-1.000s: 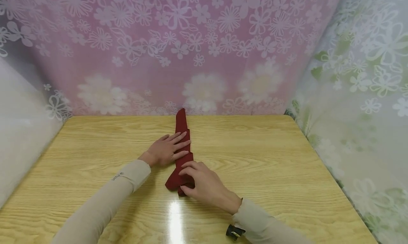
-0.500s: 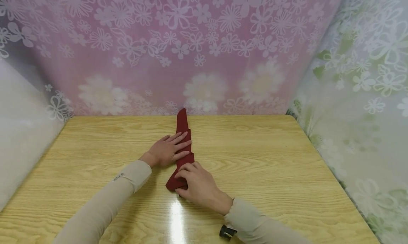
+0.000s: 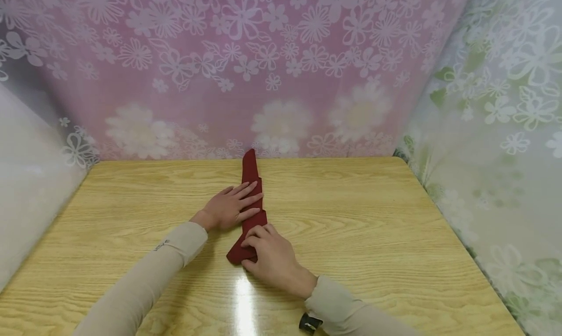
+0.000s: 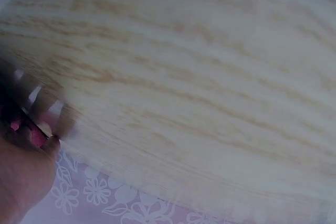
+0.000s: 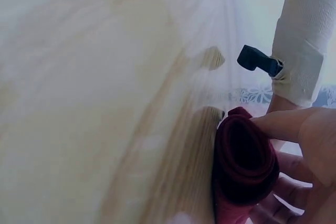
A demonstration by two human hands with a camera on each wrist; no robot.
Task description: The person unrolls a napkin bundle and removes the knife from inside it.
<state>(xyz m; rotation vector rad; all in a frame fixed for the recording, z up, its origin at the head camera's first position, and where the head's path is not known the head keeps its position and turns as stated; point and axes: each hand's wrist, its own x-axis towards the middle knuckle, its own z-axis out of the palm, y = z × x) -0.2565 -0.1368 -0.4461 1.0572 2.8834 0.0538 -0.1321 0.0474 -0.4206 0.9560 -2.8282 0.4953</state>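
A dark red cloth [image 3: 250, 165], folded into a long narrow strip with stepped edges, lies from the table's back edge toward me. My left hand [image 3: 226, 208] rests flat across its middle, fingers spread. At the near end my right hand [image 3: 274, 258] holds the cloth between curled fingers and thumb. In the right wrist view that end shows as a rolled cloth [image 5: 247, 182] in layered coils, with the right thumb at its upper rim and the fingers around its side. A flared corner of cloth sticks out left of the right hand. The left wrist view catches my left hand [image 4: 26, 174] only at its edge.
The wood-grain table [image 3: 351, 204] carries a bright light reflection near the front. Pink floral cloth [image 3: 197, 82] hangs behind it, and white floral sheets [image 3: 496, 155] stand at the sides. A black wrist device [image 3: 310, 323] hangs under the right sleeve.
My right hand has shifted slightly left over the cloth's near end, its fingers and thumb now covering the rolled part. The left hand has stayed on the cloth's middle.
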